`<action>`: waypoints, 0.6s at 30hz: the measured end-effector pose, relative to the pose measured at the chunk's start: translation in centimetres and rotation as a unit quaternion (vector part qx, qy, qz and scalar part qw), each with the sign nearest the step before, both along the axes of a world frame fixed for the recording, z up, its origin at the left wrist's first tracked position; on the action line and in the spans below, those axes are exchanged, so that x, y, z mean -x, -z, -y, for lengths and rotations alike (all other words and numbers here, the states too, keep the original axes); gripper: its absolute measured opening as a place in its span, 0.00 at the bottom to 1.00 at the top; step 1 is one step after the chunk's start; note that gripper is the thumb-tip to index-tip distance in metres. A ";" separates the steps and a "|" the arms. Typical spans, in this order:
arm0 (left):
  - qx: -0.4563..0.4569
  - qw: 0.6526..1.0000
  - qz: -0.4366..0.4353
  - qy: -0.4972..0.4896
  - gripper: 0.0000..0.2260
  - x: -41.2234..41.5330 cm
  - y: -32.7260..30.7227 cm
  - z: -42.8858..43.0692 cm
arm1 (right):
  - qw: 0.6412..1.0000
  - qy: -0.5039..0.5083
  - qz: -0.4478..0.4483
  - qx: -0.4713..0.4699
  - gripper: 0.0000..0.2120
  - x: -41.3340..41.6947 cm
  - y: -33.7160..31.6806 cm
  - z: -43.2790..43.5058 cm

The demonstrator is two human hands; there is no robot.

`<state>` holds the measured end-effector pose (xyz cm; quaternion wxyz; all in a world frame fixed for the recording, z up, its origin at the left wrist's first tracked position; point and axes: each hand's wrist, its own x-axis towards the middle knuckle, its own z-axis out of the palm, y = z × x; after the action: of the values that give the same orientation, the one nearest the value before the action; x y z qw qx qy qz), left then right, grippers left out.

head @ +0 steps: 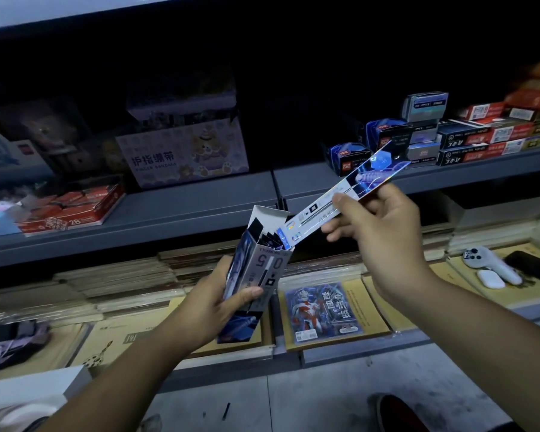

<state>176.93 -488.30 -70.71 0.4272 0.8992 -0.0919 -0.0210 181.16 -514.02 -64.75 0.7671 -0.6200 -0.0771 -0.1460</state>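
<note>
Head view: an open carton [264,271] is held in the middle of the scene, near the viewer and in front of the grey shelf [200,198]. It is gripped by the left hand [228,302], whose thumb and fingers are curled round its lower half. The carton is tilted, with its flaps raised at the top. A slim flat pack [334,202] is pinched between thumb and fingers of the right hand [384,232]. The pack slants up to the right, and its lower end is set at the carton's mouth. Farther back on the shelf, a pastel box [184,154] is seen at the left and stacked dark boxes [468,141] at the right. A card packet [318,313] lies just right of the carton on the lower level.
</note>
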 end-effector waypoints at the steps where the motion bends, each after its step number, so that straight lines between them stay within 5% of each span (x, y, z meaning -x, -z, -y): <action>1: -0.001 1.000 -0.002 0.001 0.21 0.0 0.0 0.0 | 1.000 -0.005 0.005 0.012 0.03 0.1 0.0 0.0; 6: -0.010 1.000 -0.005 0.005 0.22 0.2 -0.3 0.3 | 0.996 -0.035 0.005 0.078 0.04 0.6 0.1 -0.4; 14: -0.047 0.998 -0.001 0.031 0.17 0.6 -0.7 1.1 | 0.934 -0.066 -0.032 0.350 0.05 0.3 1.3 -1.4; 18: -0.056 0.998 0.005 0.028 0.20 0.5 -0.8 0.9 | 0.952 -0.018 -0.021 0.303 0.09 0.4 0.8 -0.9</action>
<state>176.41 -489.25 -69.95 0.3754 0.9188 -0.1178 -0.0334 180.76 -513.14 -65.50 0.5468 -0.8248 -0.1133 -0.0888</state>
